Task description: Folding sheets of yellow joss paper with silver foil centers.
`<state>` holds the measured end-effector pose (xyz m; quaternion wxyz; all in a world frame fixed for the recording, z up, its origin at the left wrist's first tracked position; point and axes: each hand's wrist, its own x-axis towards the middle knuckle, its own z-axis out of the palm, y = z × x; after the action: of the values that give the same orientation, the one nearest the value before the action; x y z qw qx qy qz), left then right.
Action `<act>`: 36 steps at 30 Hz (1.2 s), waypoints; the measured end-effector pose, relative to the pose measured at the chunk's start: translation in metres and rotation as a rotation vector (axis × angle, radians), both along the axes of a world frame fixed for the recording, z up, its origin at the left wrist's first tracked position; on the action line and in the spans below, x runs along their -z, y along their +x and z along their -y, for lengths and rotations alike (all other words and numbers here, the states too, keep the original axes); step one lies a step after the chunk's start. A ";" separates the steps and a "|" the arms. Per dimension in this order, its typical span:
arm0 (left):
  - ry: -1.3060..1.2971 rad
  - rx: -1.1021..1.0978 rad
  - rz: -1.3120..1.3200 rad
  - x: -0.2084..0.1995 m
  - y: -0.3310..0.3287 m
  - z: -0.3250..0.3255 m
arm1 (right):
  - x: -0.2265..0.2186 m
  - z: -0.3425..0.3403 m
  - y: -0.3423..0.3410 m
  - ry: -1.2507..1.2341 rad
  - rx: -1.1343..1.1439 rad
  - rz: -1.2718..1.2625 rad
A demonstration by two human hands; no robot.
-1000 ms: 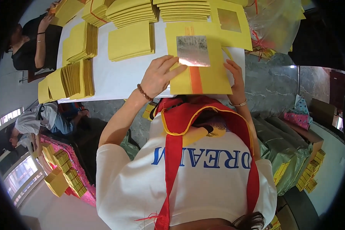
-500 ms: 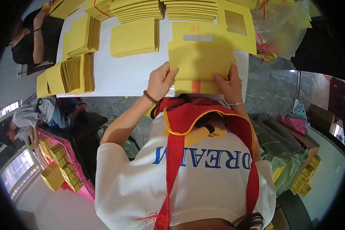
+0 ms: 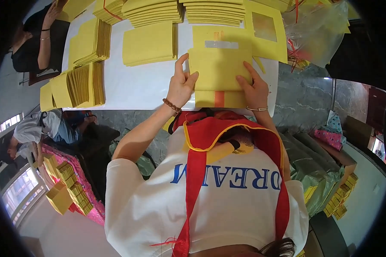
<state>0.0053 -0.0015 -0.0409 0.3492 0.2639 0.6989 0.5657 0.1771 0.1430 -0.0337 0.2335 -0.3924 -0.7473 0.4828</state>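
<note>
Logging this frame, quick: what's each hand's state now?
Left hand: open, at left edge of the folded yellow sheet.
Right hand: open, at its right edge.

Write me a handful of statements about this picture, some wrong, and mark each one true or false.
1. The left hand and right hand are at opposite sides of the folded yellow paper. True.
2. The right wrist wears brown beads. False: the brown beaded bracelet is on the left wrist.
3. The red apron has yellow edging. True.
4. The work surface is black. False: the tabletop is white.
</note>
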 end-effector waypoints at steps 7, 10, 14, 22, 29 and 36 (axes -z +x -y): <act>-0.111 0.023 0.035 -0.019 -0.004 0.000 | 0.005 0.000 -0.002 0.051 0.037 0.018; -0.075 0.008 -0.270 -0.029 -0.001 0.001 | 0.009 -0.002 -0.002 0.071 0.023 0.120; 0.059 0.189 -1.190 -0.040 0.008 -0.011 | 0.007 0.000 -0.003 0.136 0.033 0.067; -0.038 0.454 -1.216 -0.017 0.026 -0.038 | 0.005 0.000 -0.003 0.150 0.031 0.077; -0.072 0.456 -1.248 -0.010 0.028 -0.039 | -0.018 0.015 0.017 0.640 -0.094 0.294; -0.066 0.456 -1.260 -0.011 0.026 -0.038 | 0.009 0.032 0.038 0.814 -0.442 0.340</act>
<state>0.0312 0.0362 -0.0299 -0.0069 0.6741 0.7127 0.1939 0.2152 0.1110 -0.0429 0.1345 -0.1750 -0.9681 0.1188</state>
